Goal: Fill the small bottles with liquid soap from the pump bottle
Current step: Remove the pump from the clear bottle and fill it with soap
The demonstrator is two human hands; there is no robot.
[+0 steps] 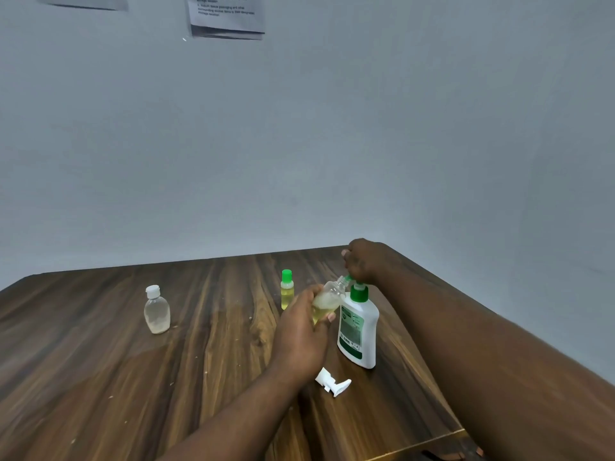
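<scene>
A white pump bottle [358,331] with a green collar and label stands upright on the wooden table [133,377]. My right hand [362,261] rests on top of its green pump head, fingers curled over it. My left hand [304,331] grips a small clear bottle [327,299], tilted so its open neck meets the pump spout; yellowish soap fills its lower part. A small capped bottle with a green cap [287,289] and yellow liquid stands just behind my left hand.
A clear bottle with a white flip cap [156,309] stands at the left of the table. A white spray cap [332,382] lies on the table near my left wrist. The table's right edge runs close beside the pump bottle; papers hang on the wall.
</scene>
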